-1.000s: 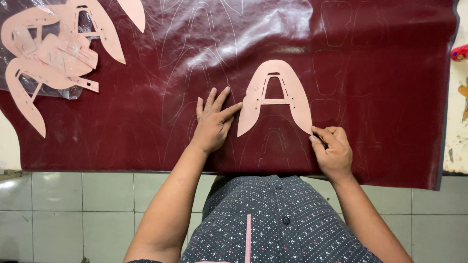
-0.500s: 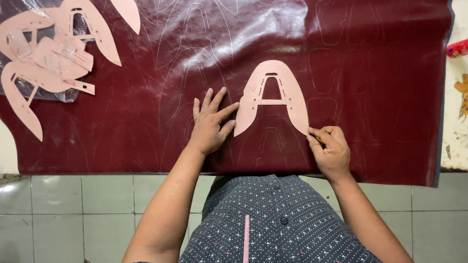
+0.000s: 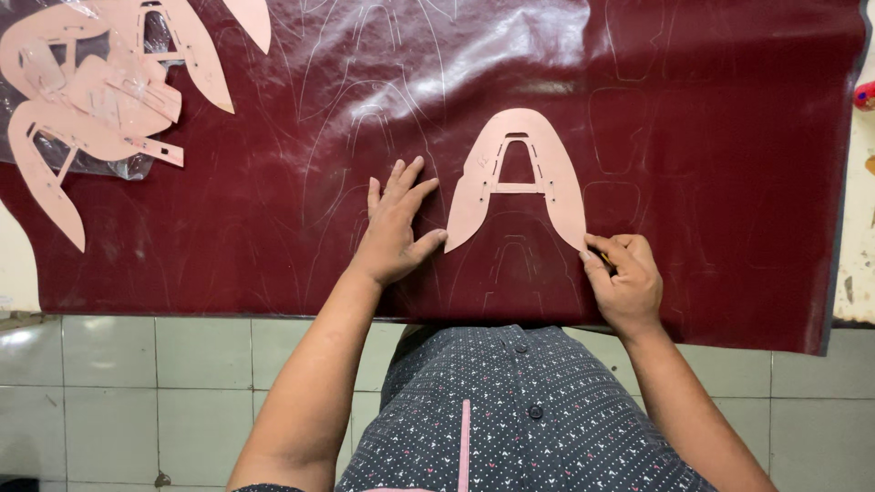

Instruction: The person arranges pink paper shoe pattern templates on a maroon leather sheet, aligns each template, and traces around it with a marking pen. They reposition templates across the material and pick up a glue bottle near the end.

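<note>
Maroon leather sheet (image 3: 711, 137) lay flat; left hand (image 3: 394, 228) spread beside the pink template (image 3: 519, 173), right hand (image 3: 624, 278) pinched a pen at its edge. Firmer pressure probably helped tracing.

Pink pattern template (image 3: 519, 173) flat on the dark red leather sheet (image 3: 693, 137)

We see an arch-shaped pink card piece with a cut-out window and slots, its rounded top pointing away from us and its two legs spreading towards us. It lies flat near the sheet's middle, over faint traced outlines, the glossy sheet spread wide beneath it.
</note>
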`<action>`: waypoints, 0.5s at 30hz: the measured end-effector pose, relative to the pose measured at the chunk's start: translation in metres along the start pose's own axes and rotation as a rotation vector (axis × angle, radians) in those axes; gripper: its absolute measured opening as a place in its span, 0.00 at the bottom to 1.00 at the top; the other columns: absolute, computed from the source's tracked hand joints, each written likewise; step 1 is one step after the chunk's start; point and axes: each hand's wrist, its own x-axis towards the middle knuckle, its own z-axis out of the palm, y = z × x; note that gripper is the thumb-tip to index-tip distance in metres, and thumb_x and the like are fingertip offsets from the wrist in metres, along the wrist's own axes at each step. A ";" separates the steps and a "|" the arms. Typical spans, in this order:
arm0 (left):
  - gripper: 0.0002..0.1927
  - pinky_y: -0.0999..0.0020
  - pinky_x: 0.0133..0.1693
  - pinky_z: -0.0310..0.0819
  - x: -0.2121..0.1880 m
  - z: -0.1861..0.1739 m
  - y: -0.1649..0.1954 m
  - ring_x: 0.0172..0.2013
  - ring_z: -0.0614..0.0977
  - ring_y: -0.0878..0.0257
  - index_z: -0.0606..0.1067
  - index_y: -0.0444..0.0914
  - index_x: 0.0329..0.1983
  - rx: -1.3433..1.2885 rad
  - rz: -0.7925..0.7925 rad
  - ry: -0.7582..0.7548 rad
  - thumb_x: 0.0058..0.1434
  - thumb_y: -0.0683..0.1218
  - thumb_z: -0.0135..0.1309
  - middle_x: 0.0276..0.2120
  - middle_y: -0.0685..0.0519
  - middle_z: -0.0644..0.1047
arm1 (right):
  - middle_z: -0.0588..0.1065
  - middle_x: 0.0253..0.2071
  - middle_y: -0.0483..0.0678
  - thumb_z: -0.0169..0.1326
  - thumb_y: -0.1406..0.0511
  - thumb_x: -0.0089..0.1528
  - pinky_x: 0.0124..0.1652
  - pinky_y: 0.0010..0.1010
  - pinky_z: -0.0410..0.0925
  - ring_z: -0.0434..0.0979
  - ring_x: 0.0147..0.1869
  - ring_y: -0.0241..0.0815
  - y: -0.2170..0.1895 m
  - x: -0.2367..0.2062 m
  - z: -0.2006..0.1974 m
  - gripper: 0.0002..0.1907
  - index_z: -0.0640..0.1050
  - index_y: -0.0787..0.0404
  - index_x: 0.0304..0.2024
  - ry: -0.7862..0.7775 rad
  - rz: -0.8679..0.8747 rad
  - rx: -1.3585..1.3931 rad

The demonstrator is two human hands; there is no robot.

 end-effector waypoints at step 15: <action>0.35 0.34 0.70 0.28 -0.032 0.014 0.022 0.76 0.47 0.42 0.67 0.37 0.66 0.168 -0.148 0.147 0.58 0.52 0.65 0.75 0.41 0.54 | 0.72 0.42 0.47 0.65 0.65 0.61 0.37 0.28 0.69 0.73 0.39 0.37 0.002 -0.003 -0.001 0.12 0.84 0.58 0.48 -0.031 -0.002 -0.028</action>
